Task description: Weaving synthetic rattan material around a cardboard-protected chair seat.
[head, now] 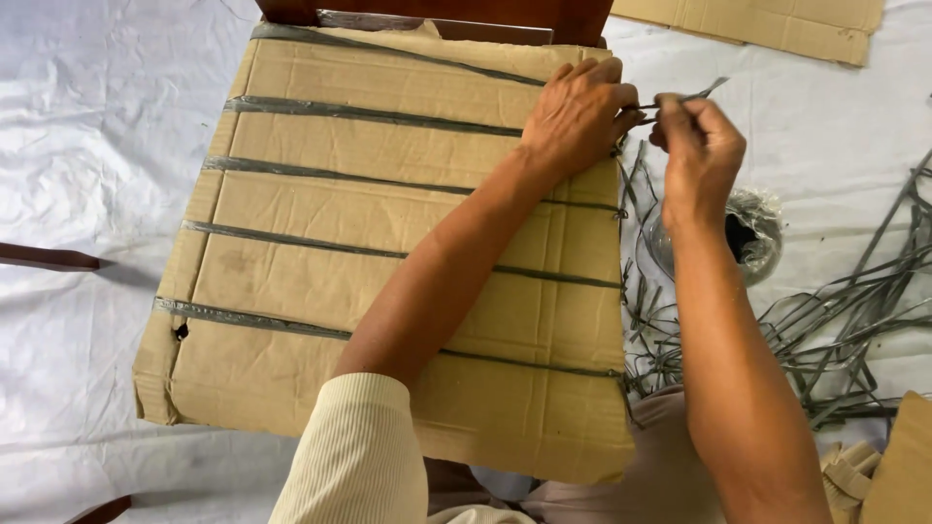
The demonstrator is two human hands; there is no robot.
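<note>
A brown cardboard sheet (320, 252) lies over a wooden chair seat, crossed by several grey plastic straps (369, 114). My left hand (578, 116) rests on the sheet's upper right edge, its fingers pinching a strap end there. Just to its right, my right hand (699, 146) grips the same grey strap end (694, 96), which sticks out up and to the right. The two hands nearly touch. Several cut strap ends hang down along the sheet's right edge (631, 291).
A tangle of loose grey straps (835, 330) lies on the white cloth (87, 146) at the right, beside a clear plastic-wrapped roll (752, 233). More cardboard sits at top right (777, 24) and bottom right (898, 466). Dark wooden chair parts show at top (437, 10) and left (49, 258).
</note>
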